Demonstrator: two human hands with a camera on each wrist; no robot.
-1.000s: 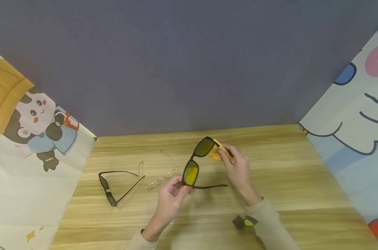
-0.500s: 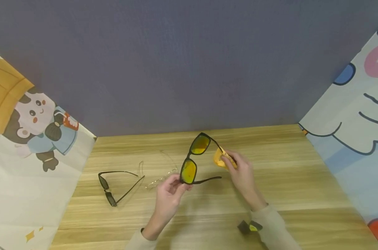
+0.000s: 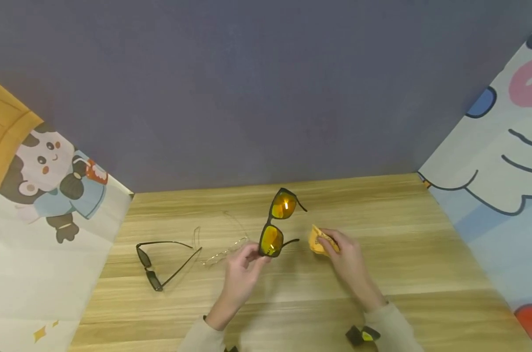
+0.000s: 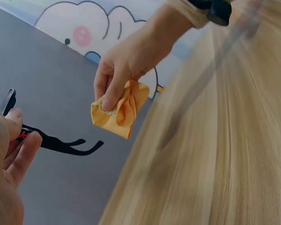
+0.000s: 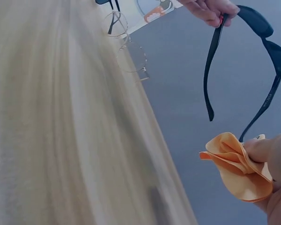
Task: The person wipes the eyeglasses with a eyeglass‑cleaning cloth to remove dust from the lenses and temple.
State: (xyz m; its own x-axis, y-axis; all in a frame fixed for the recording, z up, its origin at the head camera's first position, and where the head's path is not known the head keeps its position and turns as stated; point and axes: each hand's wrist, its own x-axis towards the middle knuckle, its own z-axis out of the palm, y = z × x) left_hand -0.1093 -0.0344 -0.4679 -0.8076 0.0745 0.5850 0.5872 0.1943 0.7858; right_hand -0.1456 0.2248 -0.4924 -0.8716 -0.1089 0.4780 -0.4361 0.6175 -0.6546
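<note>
My left hand (image 3: pixel 241 276) pinches a pair of black-framed sunglasses (image 3: pixel 269 221) by the lower corner, near a hinge. Their lenses reflect yellow and orange, and both temple arms stand unfolded toward the right. In the right wrist view the sunglasses (image 5: pixel 253 21) hang above the table with the left fingers at one hinge. A crumpled orange cleaning cloth (image 3: pixel 321 240) is pinched between the thumb and fingers of my right hand (image 3: pixel 348 261). In the left wrist view the cloth (image 4: pixel 117 115) is bunched and apart from the sunglasses.
Black glasses with dark lenses (image 3: pixel 153 279) lie unfolded on the left of the wooden table (image 3: pixel 424 254). Beside them are thin wire-rimmed glasses (image 3: pixel 224 255), partly behind the left hand. A grey panel (image 3: pixel 266 98) rises at the back, with cartoon-printed sheets at both sides.
My right hand, still holding the cloth, has drawn away from the upper temple arm, moving right and down. The sunglasses have tilted, so their lenses now catch bright reflections.
</note>
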